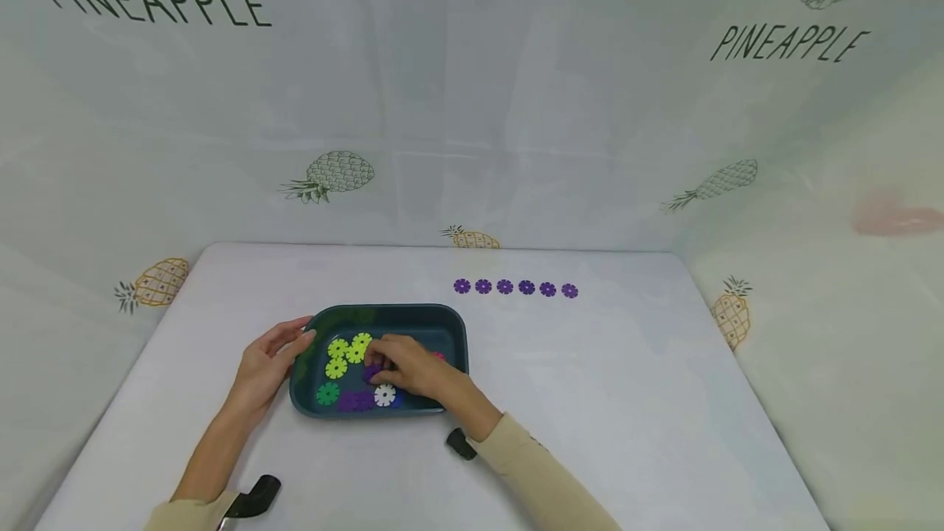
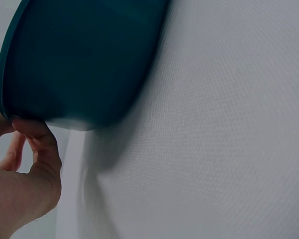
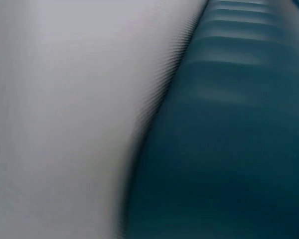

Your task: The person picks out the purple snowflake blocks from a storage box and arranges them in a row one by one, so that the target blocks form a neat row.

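A dark teal tray lies on the table, holding several notched, flower-shaped plastic discs. My left hand grips the tray's left end; in the left wrist view its thumb and fingers pinch the rim at a corner. Inside the tray, the curled fingers of my right hand pinch a purple disc. Yellow-green discs lie beside those fingers. Toward the near wall are a green disc, purple discs and a white disc. The right wrist view shows only the tray's outer wall and tabletop.
Beyond the tray's far right corner, several purple discs form a straight, evenly spaced row on the white table. A pale curtain printed with pineapples hangs behind. Black straps show at both wrists.
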A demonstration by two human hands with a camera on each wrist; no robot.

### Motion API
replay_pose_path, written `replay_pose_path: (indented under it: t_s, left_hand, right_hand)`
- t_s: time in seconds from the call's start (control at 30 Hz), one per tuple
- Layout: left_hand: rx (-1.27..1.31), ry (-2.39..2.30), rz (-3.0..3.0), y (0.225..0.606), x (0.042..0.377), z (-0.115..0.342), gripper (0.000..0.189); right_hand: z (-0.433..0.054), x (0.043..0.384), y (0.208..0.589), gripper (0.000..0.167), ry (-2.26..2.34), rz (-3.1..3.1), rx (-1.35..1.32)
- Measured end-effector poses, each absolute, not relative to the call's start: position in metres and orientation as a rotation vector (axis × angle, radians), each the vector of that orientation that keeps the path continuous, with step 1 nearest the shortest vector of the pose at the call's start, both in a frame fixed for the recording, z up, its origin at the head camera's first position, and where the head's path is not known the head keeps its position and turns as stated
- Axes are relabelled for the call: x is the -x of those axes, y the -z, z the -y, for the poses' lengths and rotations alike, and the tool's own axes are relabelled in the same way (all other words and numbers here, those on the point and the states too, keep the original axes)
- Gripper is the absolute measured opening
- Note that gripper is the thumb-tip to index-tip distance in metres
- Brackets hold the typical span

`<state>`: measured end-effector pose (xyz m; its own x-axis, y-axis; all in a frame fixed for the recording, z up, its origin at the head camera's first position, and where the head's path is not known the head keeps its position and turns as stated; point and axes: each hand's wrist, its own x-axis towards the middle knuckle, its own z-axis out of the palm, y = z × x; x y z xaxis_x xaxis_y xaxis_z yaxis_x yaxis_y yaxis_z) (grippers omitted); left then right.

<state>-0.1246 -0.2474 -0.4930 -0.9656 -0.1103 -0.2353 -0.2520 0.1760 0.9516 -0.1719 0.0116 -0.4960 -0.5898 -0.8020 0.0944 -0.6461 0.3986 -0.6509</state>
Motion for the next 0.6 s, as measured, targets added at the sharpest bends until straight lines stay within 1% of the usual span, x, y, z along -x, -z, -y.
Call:
replay_pose_path:
  t_s: [0.23, 0.6]
  left_hand:
    - [0.361, -1.937, -2.298, 0.493, 0.125, 0.246, 0.062]
    - [0.361, -1.933, -2.305, 0.492, 0.124, 0.248, 0.060]
  right_hand:
    - [-0.015, 0.171, 0.492, 0.016, 1.004, -2.487, 1.347]
    - [-0.026, 0.175, 0.484, 0.017, 1.250, -2.561, 1.341]
